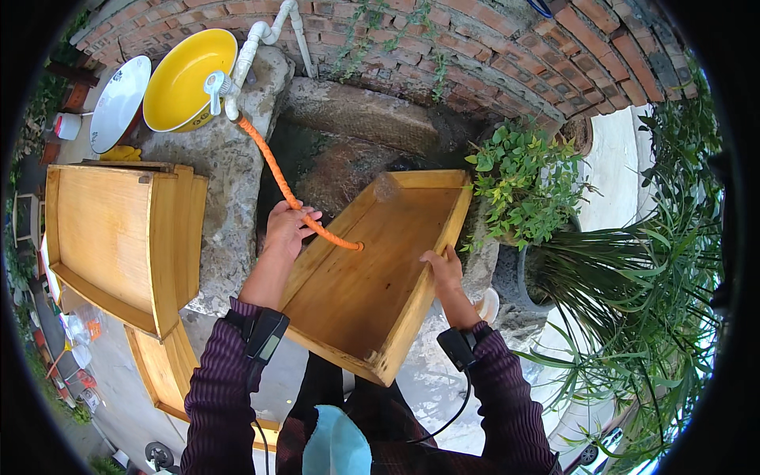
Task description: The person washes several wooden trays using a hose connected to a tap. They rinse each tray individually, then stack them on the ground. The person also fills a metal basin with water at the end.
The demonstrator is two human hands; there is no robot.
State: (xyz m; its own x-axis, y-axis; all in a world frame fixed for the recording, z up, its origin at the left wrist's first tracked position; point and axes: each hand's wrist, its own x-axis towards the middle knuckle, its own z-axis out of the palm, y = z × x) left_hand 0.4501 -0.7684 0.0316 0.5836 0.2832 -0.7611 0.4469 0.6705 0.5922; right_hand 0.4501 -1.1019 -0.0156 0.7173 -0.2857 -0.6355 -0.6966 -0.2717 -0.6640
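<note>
My left hand point(290, 227) is closed around an orange hose point(274, 169) that hangs from a white plastic pipe with a tap point(218, 88). The hose's free end lies over the inside of a shallow wooden drawer point(371, 279), which looks wet. That drawer is tilted across the stone trough in front of me, its near end by my legs. With my right hand point(445, 267) I grip the drawer's right side wall, thumb on the rim. Whether water is running from the hose is hard to tell.
Stacked wooden drawers point(104, 219) stand at the left, with another point(160, 368) below them. A yellow basin point(190, 83) and a white basin point(120, 104) rest on the stone ledge point(228, 237). A brick wall point(499, 41) rises behind the trough; potted plants point(522, 184) grow at the right.
</note>
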